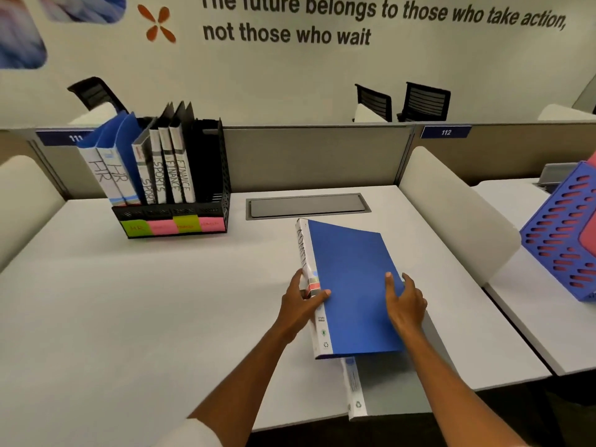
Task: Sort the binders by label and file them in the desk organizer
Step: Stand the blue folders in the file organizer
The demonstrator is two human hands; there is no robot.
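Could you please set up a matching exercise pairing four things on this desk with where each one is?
Things:
1. blue binder
2. grey binder
3. Finance binders
4. sticky notes

Places:
A. standing in the desk organizer
B. stuck on the organizer's front edge
C. held by the left hand and right hand
D. flat on the desk, under the blue one

Pairs: 1-C, 2-D, 3-A, 4-B

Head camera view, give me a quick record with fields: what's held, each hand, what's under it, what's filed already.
held: blue binder, spine label looks like ADMIN
left hand: grips the spine edge
right hand: holds the opposite edge
underneath: grey binder flat on the desk
filed: desk organizer holds HR, SPORTS, FINANCE binders; rightmost slot looks empty
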